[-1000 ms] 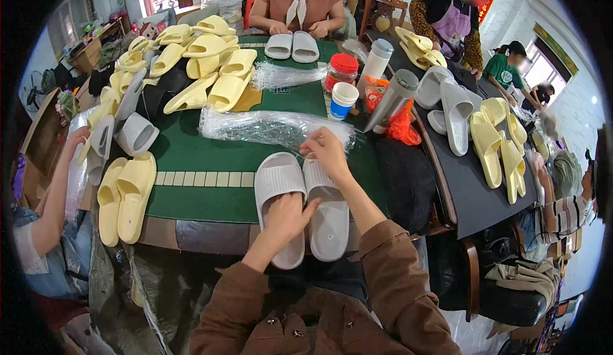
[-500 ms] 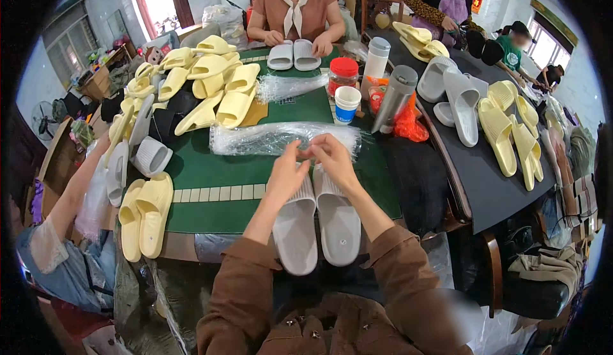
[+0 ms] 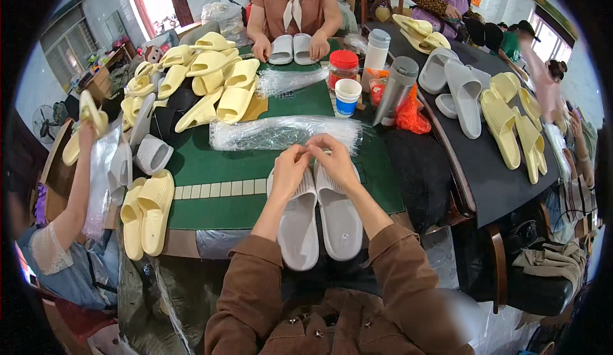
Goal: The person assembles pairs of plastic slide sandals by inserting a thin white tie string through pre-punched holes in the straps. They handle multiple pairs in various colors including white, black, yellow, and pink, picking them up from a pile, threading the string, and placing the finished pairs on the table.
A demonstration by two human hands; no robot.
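- Both hands now meet at the far end of the grey slippers; half a second ago they sat a little apart there, and a second ago the left hand lay flat on the left slipper while the right reached toward the plastic bags.
- Grey slippers (image 3: 319,218): a pair, side by side and touching, on the near edge of the counter (image 3: 211,163), directly in front of the person. Long axis runs away from the body; heels toward the person, toes under the hands.
- Left hand (image 3: 288,171): on the toe end of the left slipper, fingers curled in, thumb and fingertips pinched together toward the middle. Closed around something small or the slipper edge; cannot tell which.
- Right hand (image 3: 333,161): on the toe end of the right slipper, fingers bent, tips meeting the left hand's tips. Also pinching; what it grips is hidden.
- Neither hand is nearer; both are equally on the pair, at the toe end.
- Plastic bags (image 3: 281,133): clear stack lying crosswise just beyond the fingertips, near but not clearly touched.
- Yellow slippers (image 3: 145,218): pair at the left counter edge, well apart from the hands.
- Another person's arm (image 3: 75,189) at left holds up a yellow slipper.
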